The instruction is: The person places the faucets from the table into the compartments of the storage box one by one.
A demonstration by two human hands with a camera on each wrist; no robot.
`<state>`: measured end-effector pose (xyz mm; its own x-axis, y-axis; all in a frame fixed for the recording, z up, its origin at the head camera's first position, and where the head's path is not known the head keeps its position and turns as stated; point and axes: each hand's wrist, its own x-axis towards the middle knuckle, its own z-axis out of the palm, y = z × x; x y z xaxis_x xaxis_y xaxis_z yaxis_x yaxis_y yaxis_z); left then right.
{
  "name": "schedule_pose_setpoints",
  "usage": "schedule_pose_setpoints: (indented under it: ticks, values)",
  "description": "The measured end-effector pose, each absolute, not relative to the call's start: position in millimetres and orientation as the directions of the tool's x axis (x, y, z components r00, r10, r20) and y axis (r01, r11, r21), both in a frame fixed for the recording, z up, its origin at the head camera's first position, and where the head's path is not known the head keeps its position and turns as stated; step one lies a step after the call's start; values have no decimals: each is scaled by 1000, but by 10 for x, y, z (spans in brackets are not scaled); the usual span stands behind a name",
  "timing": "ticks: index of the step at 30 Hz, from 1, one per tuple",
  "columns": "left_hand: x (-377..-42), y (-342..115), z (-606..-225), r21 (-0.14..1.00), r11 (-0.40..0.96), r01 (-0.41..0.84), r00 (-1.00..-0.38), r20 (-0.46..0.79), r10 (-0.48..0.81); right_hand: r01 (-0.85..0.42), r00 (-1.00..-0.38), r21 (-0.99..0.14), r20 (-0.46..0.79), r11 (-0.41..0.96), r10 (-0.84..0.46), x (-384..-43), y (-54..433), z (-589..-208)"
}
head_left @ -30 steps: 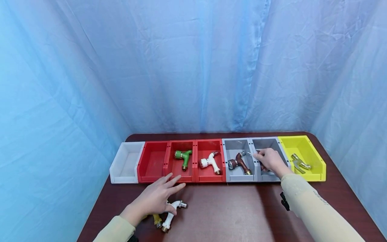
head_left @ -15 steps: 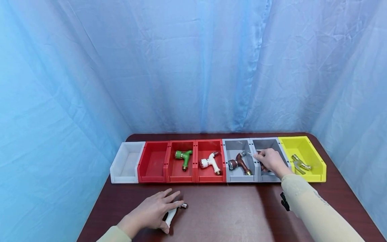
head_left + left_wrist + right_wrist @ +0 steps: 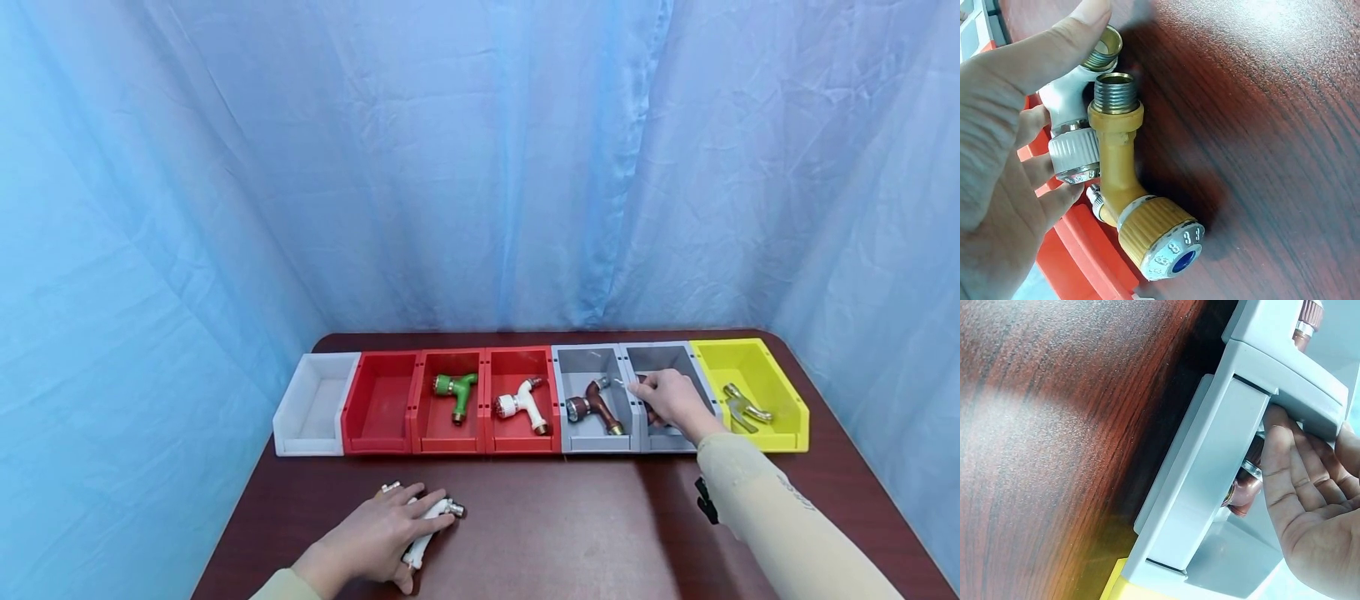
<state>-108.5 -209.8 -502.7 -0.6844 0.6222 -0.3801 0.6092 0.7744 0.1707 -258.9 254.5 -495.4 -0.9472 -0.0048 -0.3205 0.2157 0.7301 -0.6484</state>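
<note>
Over a white tap (image 3: pixel 422 546) on the table, my left hand (image 3: pixel 367 533) has its fingers spread. In the left wrist view my thumb lies across the white tap's threaded end, and my fingertips are at its ribbed knob. A yellow tap (image 3: pixel 1119 162) lies alongside, mostly hidden under the hand in the head view. My right hand (image 3: pixel 675 400) reaches into the right grey bin (image 3: pixel 1204 469), its thumb and curled fingers on either side of the dividing wall. A brown tap (image 3: pixel 1247 490) lies in this bin, partly hidden by the hand.
Along the back stands a row of bins: a white bin (image 3: pixel 315 446), red ones, grey ones and a yellow bin (image 3: pixel 787 429). A green tap (image 3: pixel 457 392), another white tap (image 3: pixel 525 404), another brown tap (image 3: pixel 596 407) and a metal tap (image 3: pixel 742 404) lie in them.
My left hand has drawn back toward the near edge and lowered over the white tap. The yellow tap under it has shifted. My right hand stays at the grey bin.
</note>
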Motion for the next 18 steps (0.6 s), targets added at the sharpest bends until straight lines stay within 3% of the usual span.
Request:
schedule_pose_setpoints:
  ticks: [18]
  values:
    - [-1058, -2114, -5076, 119, 752, 648, -690, -326, 646, 191, -954, -644, -301, 741, -15, -2601, 2547, -4977]
